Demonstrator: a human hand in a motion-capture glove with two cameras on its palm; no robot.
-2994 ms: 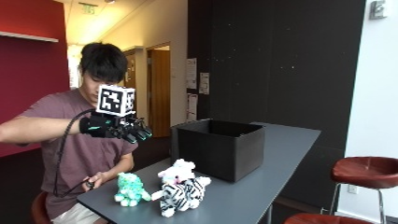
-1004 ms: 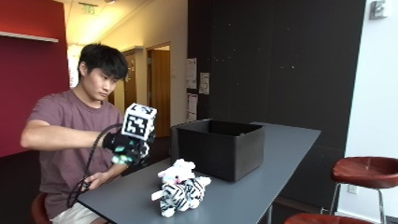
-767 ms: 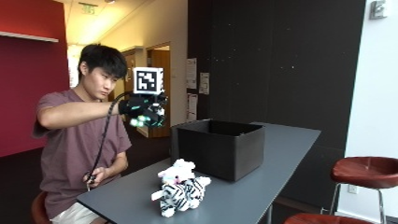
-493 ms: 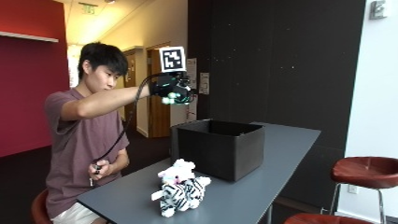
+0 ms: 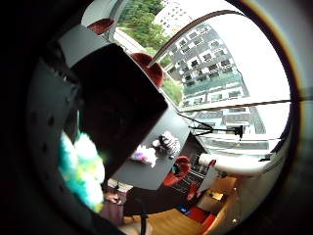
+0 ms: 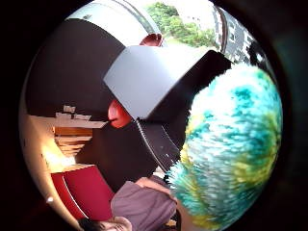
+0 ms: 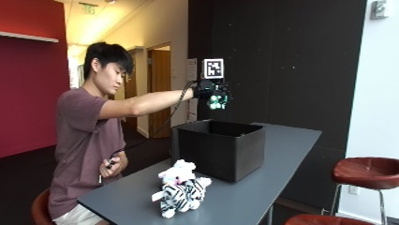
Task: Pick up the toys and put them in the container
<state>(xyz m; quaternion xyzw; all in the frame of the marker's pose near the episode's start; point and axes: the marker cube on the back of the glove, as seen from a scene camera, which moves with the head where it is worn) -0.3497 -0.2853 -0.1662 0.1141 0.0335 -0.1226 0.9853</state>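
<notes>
- One toy, a green and white plush (image 7: 217, 101), is gripped in the gloved right hand (image 7: 209, 91), fingers curled round it, above the open black container (image 7: 218, 147).
- Three seconds ago this plush sat on the table (image 7: 274, 187) beside the other toys; over the last second the hand has lifted it and carried it across to above the box.
- Judged from this, the first toy is ready for release; only the drop remains.
- In the thumb side palm view the plush (image 6: 231, 149) fills much of the frame, close against the palm.
- Container interior (image 5: 117, 107) reads dark in the little finger side view; no contents can be made out.
- Two toys remain on the table: a white plush (image 7: 176, 171) touching a zebra-striped plush (image 7: 181, 194), near the container's front wall.
</notes>
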